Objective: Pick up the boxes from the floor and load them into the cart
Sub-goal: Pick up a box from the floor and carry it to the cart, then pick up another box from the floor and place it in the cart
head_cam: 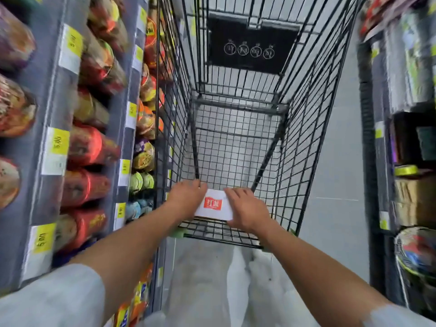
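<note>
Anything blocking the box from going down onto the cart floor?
Nothing visible. The left hand and right hand hold the box over the near end of the cart; the wire floor beneath shows nothing in its path.

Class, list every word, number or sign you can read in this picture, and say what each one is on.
"红派": red label on the white box.
"5.00": yellow price tag on the left shelf.
Four crossed-out round signs, no words: black panel in the cart.
Other price tags and the print on the packets: too blurred to read.
</note>
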### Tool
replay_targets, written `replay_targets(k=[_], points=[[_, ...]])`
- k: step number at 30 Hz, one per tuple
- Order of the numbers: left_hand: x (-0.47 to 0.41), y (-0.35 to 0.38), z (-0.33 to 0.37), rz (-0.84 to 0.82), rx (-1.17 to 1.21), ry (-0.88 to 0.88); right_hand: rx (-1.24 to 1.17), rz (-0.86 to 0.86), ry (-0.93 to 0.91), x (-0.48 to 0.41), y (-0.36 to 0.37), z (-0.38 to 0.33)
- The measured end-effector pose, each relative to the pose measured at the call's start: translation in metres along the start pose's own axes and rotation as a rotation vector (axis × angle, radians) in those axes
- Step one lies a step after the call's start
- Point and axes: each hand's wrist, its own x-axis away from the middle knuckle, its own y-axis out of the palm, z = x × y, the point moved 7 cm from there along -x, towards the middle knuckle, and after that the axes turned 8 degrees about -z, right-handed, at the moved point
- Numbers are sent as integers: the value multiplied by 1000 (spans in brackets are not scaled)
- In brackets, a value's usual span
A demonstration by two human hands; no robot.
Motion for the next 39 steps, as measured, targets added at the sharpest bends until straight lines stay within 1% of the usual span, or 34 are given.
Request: replay_targets(k=[4,6,10,13,21,25,28,31,34,37,39], points=[[-5,1,0,-48,-65,5,3,-19,-31,0,1,1],[-5,0,0,-72,-102,0,-33,-54,-31,2,0,0],[1,-9,-2,-109,-61,2,-45,-132,-39,10,-15,-5],[13,-24,-8,-96,13,0,-1,-101,-45,21,-41,-7],[77,-93,-29,70,272,-64,115,20,-133,50,-147,-21],[125,-119,-27,211,374,-121,200,49,-250,78,-197,-36],[165,-129,-22,293,482,-199,296,60,-376,108,-233,-54],[209,-130,-12,389,591,-309,423,58,-506,142,-257,-75],[248,-124,3,474,670,-356,536,60,-599,164,-265,-91],[289,-96,20,544,757,-466,627,50,-677,187,-256,-111],[313,-68,28,540,806,-552,653,21,-730,201,-244,-129]])
